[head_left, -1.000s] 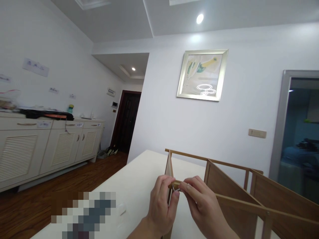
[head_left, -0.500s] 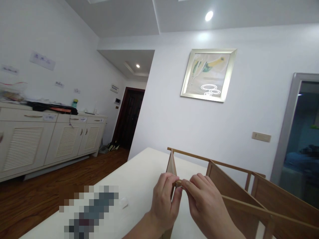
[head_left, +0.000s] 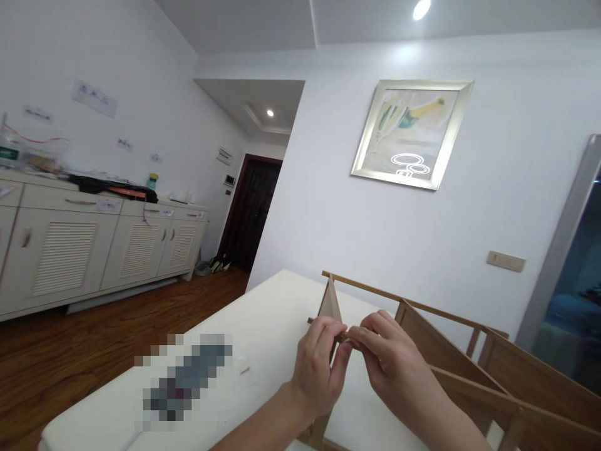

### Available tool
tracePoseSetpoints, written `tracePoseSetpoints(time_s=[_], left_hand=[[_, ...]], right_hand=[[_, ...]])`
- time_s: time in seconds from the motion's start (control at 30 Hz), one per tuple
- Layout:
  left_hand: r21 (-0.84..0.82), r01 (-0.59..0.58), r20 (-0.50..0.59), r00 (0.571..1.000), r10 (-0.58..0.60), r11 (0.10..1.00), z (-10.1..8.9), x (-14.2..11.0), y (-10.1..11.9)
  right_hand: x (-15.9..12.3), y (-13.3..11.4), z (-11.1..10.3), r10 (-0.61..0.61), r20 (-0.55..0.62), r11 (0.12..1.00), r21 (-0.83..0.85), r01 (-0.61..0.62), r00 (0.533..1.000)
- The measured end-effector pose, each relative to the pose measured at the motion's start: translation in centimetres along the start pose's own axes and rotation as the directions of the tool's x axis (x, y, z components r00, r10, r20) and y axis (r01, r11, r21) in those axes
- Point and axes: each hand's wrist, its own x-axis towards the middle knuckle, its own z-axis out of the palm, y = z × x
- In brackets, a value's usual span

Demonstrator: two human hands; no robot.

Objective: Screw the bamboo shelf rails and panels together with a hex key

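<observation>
A wooden shelf frame (head_left: 451, 351) of thin rails and brown panels lies on its side on a white table (head_left: 263, 326). My left hand (head_left: 319, 369) pinches the near rail at the frame's left end panel. My right hand (head_left: 392, 366) meets it there, thumb and fingers pressed together on the same rail end. Whatever small part sits between the fingertips is hidden.
A small white piece (head_left: 242, 362) lies on the table beside a blurred-out patch (head_left: 185, 382). A long cream sideboard (head_left: 94, 244) stands along the left wall over a wood floor. A dark door (head_left: 251, 213) is at the back, and a framed picture (head_left: 410, 133) hangs on the wall.
My view has swung slightly left and up, so the room shifted right in frame. Both hands stay pinched at the same rail end, which now sits a little higher.
</observation>
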Motion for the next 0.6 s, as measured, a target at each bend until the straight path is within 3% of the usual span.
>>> tracePoseSetpoints(time_s=[0.2,0.6], left_hand=[[-0.001,0.053,-0.034,0.998,-0.053,0.999,0.49,-0.61,-0.28],[-0.063,0.105,-0.048,0.993,-0.108,0.993,0.5,-0.43,-0.13]], right_hand=[[-0.38,0.34,-0.41,-0.037,-0.051,0.999,0.004,0.038,0.998],[-0.01,0.24,-0.56,-0.055,0.029,0.998,-0.005,0.055,0.998]])
